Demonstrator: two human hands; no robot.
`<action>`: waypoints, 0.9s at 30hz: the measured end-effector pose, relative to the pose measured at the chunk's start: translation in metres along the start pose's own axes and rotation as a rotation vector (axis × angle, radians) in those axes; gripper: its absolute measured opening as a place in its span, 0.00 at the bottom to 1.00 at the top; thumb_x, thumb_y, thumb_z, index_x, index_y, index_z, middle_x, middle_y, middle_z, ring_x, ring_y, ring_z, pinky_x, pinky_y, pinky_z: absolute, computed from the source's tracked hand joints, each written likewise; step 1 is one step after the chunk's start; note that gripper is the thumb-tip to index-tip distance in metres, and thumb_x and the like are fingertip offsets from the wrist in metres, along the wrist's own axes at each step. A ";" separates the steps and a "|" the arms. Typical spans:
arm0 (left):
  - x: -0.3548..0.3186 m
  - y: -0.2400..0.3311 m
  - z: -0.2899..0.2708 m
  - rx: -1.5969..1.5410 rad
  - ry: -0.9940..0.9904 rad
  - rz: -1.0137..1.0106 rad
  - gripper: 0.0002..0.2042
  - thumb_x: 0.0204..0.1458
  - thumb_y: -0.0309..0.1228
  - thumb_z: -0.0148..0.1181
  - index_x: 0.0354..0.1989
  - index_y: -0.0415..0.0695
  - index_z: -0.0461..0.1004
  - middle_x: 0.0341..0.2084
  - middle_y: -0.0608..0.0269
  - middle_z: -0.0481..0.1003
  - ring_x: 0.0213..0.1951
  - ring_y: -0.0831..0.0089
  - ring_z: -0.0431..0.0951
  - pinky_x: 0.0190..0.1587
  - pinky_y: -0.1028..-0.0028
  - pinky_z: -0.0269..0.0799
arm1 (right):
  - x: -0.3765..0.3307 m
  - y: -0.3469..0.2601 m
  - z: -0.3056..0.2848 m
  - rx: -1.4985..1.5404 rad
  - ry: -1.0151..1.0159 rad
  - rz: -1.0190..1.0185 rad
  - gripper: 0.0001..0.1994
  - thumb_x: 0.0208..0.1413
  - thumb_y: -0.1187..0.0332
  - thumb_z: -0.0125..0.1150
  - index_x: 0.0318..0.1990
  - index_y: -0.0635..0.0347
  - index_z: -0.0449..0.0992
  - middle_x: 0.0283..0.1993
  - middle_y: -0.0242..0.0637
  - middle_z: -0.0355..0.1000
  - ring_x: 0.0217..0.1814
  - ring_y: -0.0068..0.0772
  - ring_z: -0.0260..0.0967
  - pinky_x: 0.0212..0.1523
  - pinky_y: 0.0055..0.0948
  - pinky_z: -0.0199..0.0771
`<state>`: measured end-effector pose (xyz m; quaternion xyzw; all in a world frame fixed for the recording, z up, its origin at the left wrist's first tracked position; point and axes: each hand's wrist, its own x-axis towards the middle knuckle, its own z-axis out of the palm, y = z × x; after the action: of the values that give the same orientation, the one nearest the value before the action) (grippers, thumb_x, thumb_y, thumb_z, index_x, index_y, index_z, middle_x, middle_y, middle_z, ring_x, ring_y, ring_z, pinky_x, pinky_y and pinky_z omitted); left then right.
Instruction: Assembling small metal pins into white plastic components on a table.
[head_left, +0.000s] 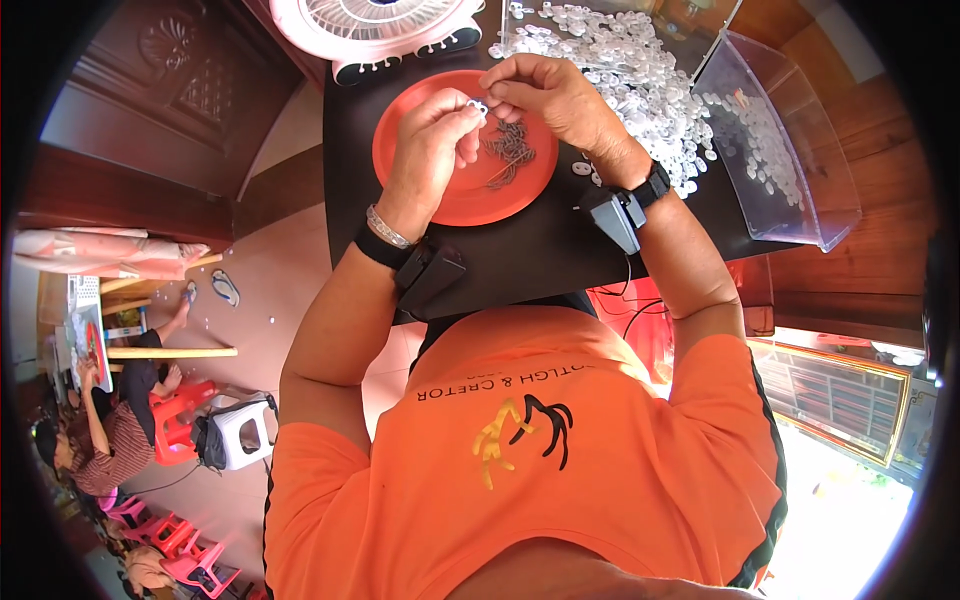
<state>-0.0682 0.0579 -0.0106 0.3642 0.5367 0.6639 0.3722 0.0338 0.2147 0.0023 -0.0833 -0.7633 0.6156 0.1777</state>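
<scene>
Table [540, 250]: dark, bearing all items.
Clear bin [790, 150]: tipped, white pieces spilled beside it.
Orange plate [450, 195]: holds dark metal clips [508, 152].
Left hand [430, 150]: fingers pinching a small white piece [479, 106] (above the plate).
Right hand [550, 95]: fingertips gripping the same piece.

A white fan [378, 28] is seen at the black table's [540, 250] far edge. A white stool [243, 437] and red plastic chairs [185, 548] are observed on the floor.
</scene>
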 end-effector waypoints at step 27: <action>0.000 -0.007 0.004 0.079 -0.003 0.066 0.09 0.54 0.32 0.49 0.25 0.41 0.70 0.17 0.70 0.67 0.20 0.84 0.64 0.24 0.83 0.57 | -0.011 -0.013 0.010 0.036 -0.057 0.070 0.10 0.57 0.64 0.58 0.32 0.63 0.75 0.23 0.27 0.68 0.25 0.14 0.63 0.26 0.15 0.64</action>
<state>-0.0643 0.0608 -0.0172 0.3973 0.5497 0.6535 0.3362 0.0415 0.1991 0.0109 -0.0892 -0.7535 0.6372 0.1356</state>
